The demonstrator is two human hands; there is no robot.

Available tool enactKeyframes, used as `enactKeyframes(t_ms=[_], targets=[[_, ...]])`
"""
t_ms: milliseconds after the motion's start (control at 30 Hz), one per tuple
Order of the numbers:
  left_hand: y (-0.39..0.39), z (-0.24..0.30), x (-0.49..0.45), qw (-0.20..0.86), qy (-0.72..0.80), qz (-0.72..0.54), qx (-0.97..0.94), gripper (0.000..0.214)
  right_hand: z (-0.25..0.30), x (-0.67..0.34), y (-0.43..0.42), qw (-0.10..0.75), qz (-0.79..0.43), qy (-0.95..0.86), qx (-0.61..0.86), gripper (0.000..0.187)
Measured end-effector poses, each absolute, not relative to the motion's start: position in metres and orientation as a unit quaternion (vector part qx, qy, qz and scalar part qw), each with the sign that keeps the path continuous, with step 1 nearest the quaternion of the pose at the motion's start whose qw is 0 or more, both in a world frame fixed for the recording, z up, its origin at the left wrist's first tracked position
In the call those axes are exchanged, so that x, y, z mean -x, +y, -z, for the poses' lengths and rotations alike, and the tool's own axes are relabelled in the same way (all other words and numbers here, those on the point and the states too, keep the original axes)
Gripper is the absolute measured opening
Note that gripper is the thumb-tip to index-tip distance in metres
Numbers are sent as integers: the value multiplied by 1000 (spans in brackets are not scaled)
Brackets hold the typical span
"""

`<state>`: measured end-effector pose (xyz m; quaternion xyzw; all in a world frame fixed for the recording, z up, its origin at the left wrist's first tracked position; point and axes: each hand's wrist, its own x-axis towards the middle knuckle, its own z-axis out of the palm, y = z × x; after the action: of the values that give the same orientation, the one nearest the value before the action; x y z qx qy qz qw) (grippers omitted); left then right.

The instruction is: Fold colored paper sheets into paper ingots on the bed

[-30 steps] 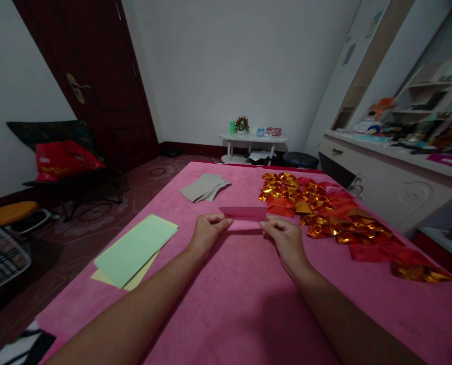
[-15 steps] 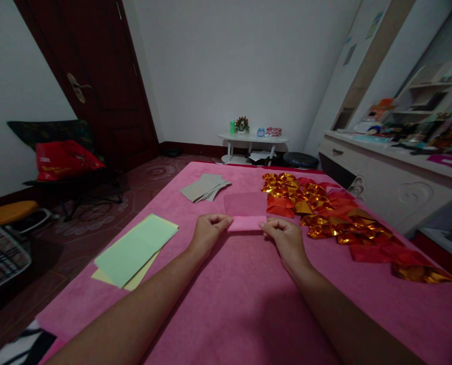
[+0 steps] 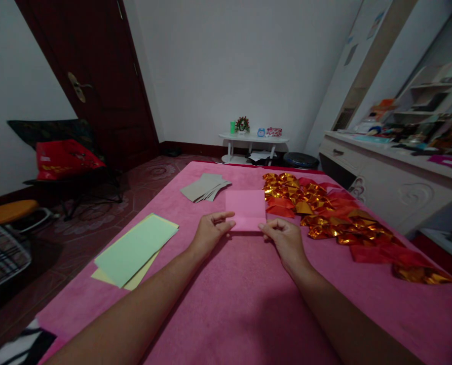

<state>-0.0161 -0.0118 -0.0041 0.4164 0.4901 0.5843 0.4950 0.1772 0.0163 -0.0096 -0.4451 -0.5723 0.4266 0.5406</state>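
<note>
A pink sheet of paper (image 3: 246,209) lies unfolded on the pink table cloth (image 3: 226,294), with a crease across its near part. My left hand (image 3: 210,232) pinches its near left corner between thumb and fingers. At the near right corner, my right hand (image 3: 284,238) pinches the sheet with curled fingers. Both forearms reach in from the bottom edge.
Several gold and red foil folded pieces (image 3: 325,210) spread along the table's right side. A stack of grey papers (image 3: 204,187) lies at the back, green and yellow sheets (image 3: 135,249) at the left. A white cabinet (image 3: 393,182) stands right, a chair with a red bag (image 3: 64,159) left.
The pink paper was folded into a narrow strip a second ago; its far flap has swung up and away, and the sheet now lies open flat. Both hands stayed at its near corners.
</note>
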Motion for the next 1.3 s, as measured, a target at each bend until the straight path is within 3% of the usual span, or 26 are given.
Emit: enactKeyframes(t_ms=[167, 800, 1300], targets=[[-13, 2, 18, 464, 496, -556, -478, 63, 6, -177, 14, 541, -433, -569, 443, 26], [-11, 1, 17, 412, 495, -567, -514, 51, 12, -180, 20, 573, -442, -550, 416, 14], [-9, 3, 17, 401, 478, -595, -507, 17, 11, -181, 18, 565, -471, -533, 417, 15]])
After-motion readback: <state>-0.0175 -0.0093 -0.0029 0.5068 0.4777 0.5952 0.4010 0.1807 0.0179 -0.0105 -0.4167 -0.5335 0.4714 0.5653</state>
